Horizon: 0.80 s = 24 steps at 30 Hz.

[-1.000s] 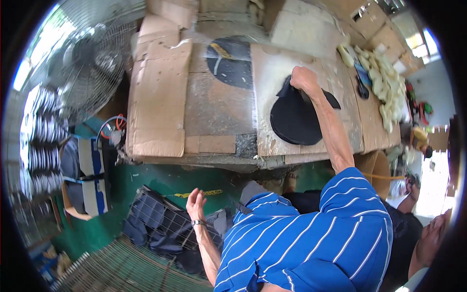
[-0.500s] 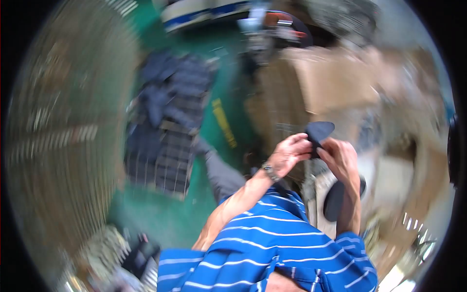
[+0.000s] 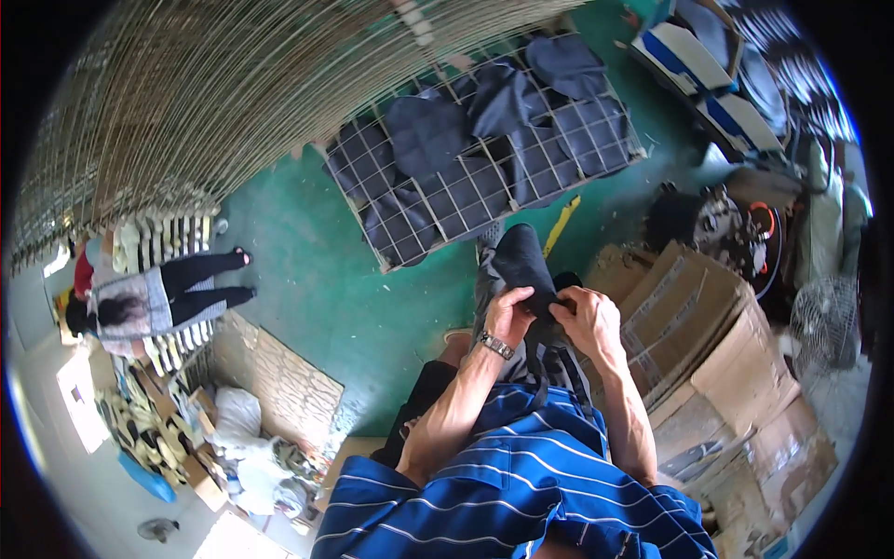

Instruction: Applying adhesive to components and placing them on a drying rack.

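A dark, flat, flexible piece with a rounded end (image 3: 521, 259) is held in front of my body, its rounded end pointing away from me. My left hand (image 3: 510, 317), with a metal watch on its wrist, pinches the near left edge. On the opposite side, my right hand (image 3: 592, 321) has its fingertips closed on the near right edge. Where the fingers cover it, the near edge is hidden. Beyond the hands, a wire-grid rack (image 3: 447, 198) lies low over the green floor, with several dark, rounded sheet pieces (image 3: 424, 130) spread on it.
Cardboard boxes (image 3: 666, 312) stand close on my right, with a wire-caged fan (image 3: 824, 321) past them. Blue-and-white boxes (image 3: 684, 65) sit at the far right. Tall wire racking (image 3: 214, 93) fills the far left. Another person (image 3: 140, 303) stands at the left, near heaped bags (image 3: 251, 438).
The view has swung round, so the grid rack now lies straight ahead and the boxes lower right. Both hands still hold the dark piece, which now shows more of its length.
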Tool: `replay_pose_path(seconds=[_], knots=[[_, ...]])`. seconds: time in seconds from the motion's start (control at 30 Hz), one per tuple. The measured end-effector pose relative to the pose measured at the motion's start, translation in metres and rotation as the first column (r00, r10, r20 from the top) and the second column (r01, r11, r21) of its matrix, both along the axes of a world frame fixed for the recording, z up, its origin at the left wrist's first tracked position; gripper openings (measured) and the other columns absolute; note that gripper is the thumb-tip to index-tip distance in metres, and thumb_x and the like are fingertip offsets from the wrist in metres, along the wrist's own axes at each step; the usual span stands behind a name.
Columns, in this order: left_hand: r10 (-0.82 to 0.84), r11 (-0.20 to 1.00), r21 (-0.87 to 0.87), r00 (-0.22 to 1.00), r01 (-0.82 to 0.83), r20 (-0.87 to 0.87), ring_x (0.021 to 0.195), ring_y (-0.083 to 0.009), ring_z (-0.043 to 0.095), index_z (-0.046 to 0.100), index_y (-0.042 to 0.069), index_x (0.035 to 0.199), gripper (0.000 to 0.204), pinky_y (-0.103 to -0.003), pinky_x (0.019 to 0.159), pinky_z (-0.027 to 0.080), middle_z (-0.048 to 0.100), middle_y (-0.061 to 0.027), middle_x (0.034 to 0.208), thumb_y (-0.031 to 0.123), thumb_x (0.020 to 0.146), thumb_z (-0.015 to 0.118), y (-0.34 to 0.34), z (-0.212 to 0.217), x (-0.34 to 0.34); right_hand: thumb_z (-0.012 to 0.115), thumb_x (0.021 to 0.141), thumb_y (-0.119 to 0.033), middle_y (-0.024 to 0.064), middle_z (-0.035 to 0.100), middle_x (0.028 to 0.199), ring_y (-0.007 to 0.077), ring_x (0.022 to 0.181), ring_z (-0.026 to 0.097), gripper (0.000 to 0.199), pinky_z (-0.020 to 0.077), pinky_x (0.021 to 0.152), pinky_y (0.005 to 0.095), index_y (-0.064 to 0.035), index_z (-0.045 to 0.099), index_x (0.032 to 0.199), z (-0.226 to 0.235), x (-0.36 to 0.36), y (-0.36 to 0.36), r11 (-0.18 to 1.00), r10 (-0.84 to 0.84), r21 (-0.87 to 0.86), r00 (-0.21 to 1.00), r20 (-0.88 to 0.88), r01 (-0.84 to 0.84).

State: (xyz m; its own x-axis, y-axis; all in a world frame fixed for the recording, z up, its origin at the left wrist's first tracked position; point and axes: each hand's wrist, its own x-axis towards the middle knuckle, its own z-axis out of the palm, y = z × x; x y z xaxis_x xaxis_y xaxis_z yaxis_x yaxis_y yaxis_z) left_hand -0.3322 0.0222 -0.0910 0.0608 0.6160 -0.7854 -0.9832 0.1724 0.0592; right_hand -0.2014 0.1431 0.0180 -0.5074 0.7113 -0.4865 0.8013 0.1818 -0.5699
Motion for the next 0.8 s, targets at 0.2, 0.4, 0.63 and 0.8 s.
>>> replay_pose_path(seconds=[0.2,0.4,0.63,0.8], knots=[[0.568,0.802,-0.037,0.779,-0.597,-0.265,0.106,-0.0309,0.07,0.067,-0.003,0.112,0.027,-0.048,0.097,0.058,0.072,-0.0141,0.114,0.001,0.086,0.06,0.008,-0.089,-0.121,0.074,0.09,-0.026,0.0146,0.071,0.105,0.0293,0.086,0.068,0.03,0.0559,0.077,0.0396,-0.005,0.073,0.112,-0.08,-0.099,0.03,0.993,-0.118,0.009,0.978,-0.174,0.121],[0.734,0.569,-0.026,0.522,-0.822,-0.434,0.099,-0.0318,0.072,0.066,-0.003,0.108,0.029,-0.045,0.086,0.064,0.072,-0.0154,0.109,-0.003,0.079,0.059,0.03,-0.205,-0.313,0.075,0.089,-0.019,0.014,0.072,0.107,0.0256,0.079,0.068,0.028,0.056,0.073,0.0377,-0.0053,0.072,0.114,-0.154,-0.132,0.061,0.998,-0.051,-0.028,0.997,-0.052,0.049],[0.8,0.522,0.266,0.356,-0.81,-0.484,0.092,-0.0322,0.074,0.069,-0.005,0.102,0.024,-0.044,0.084,0.063,0.074,-0.0163,0.106,-0.001,0.079,0.066,0.018,-0.31,-0.498,0.073,0.087,-0.015,0.0136,0.073,0.097,0.0278,0.072,0.066,0.022,0.0551,0.068,0.0398,-0.0054,0.074,0.107,-0.23,-0.128,0.066,0.998,0.055,-0.041,0.998,0.029,-0.054],[0.808,0.415,0.175,0.274,-0.893,-0.521,0.101,-0.032,0.072,0.068,-0.002,0.114,0.028,-0.049,0.09,0.062,0.072,-0.0166,0.115,0.001,0.086,0.064,0.009,-0.404,-0.534,0.071,0.086,-0.018,0.014,0.071,0.09,0.0299,0.074,0.069,0.021,0.0554,0.068,0.0391,-0.0056,0.074,0.103,-0.291,-0.114,0.052,0.996,0.075,-0.054,0.994,0.077,-0.071]])
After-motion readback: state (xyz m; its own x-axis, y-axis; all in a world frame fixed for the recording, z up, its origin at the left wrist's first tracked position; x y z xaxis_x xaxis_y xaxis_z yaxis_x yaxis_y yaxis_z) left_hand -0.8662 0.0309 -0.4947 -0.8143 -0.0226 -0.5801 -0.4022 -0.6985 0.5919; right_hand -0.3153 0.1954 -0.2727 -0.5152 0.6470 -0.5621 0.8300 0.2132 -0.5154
